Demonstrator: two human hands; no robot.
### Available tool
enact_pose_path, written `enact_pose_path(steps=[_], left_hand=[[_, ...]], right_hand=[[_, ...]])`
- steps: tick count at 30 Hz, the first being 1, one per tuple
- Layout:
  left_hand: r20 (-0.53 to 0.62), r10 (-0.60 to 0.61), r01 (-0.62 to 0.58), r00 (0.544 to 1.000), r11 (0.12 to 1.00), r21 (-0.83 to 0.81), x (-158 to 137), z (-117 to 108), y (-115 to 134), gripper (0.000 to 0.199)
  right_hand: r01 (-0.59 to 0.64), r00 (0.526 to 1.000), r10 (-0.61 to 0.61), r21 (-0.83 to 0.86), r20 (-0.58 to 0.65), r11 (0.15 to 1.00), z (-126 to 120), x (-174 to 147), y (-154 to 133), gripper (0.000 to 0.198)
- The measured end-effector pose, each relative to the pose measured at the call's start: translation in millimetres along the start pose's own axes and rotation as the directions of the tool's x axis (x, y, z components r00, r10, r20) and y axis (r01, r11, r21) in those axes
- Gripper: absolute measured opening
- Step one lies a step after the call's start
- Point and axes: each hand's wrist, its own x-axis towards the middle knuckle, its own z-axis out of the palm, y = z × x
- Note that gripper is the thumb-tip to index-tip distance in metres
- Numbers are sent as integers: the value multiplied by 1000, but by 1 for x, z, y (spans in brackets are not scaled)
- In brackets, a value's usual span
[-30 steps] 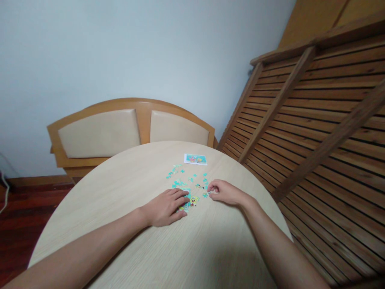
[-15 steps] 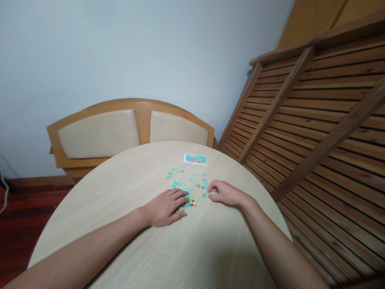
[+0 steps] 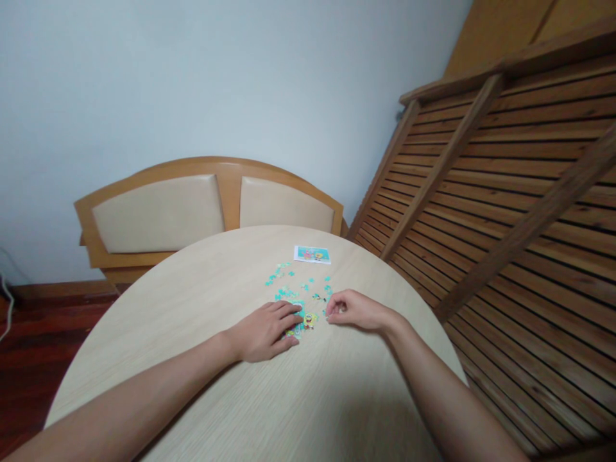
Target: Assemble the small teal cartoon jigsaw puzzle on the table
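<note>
My left hand [image 3: 269,330] lies flat with fingers spread over the joined part of a jigsaw puzzle [image 3: 299,308], hiding much of it. A yellow cartoon-face section [image 3: 308,320] shows just beyond its fingertips. To the right, my right hand [image 3: 350,309] is closed in a pinch low over the table. At its fingertips is a small puzzle piece [image 3: 325,313], mostly covered by the fingers. Loose turquoise puzzle pieces [image 3: 287,292] lie scattered beyond both hands.
A printed reference picture [image 3: 312,255] lies on the round wooden table [image 3: 216,269] behind the pieces. A padded wooden headboard [image 3: 231,192] stands past the far edge against the wall. Wooden slats [image 3: 481,212] lean at the right.
My right hand has shifted slightly left, toward the yellow section, with its fingers still pinched. My left hand stays in place on the puzzle.
</note>
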Motion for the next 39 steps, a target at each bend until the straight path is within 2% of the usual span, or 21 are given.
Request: enact_pose_path(steps=[7,11,15,23,39], left_hand=[[-17,4,-4,1000,1000,-15,-1,2,-2,40],[-35,6,-7,999,999,-33,-1,2,-1,38],[-38,6,-8,999,999,-32,-1,2,-1,38],[-21,6,-7,1000,1000,-23,0,0,0,36],[-25,5,-6,1000,1000,-31,0,1,-1,38]], right_hand=[[130,990,-128,-26,56,991,15,3,-25,21],[145,988,-140,-62,69,988,24,6,-31,19],[121,992,-116,-142,47,982,29,8,-33,15],[244,970,-238,-251,53,937,33,13,-27,18],[150,989,-147,-281,34,948,32,8,-31,18]])
